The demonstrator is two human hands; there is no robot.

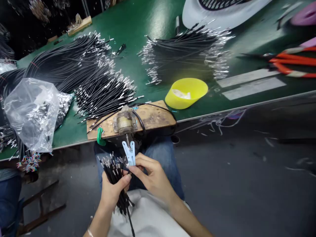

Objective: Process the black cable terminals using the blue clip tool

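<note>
My left hand (114, 187) is wrapped round a bundle of black cables (120, 197), their silvery ends pointing up and away from me. Beside it, my right hand (150, 172) is closed in a pinch just below a light blue clothespin (129, 153); what its fingertips hold is too small to make out. The clothespin hangs at the tip of a small motor-like device (124, 121), which is fixed on a wooden board (155, 116) at the table's edge. A black cable curls over the board.
Piles of black cables (98, 95) lie on the green table (138, 19), with a plastic bag (34, 112) at left. A yellow cup (186, 93), orange-handled pliers (291, 62) and a white fan-like object (222, 16) are to the right. A green clamp (100, 136) grips the board's edge.
</note>
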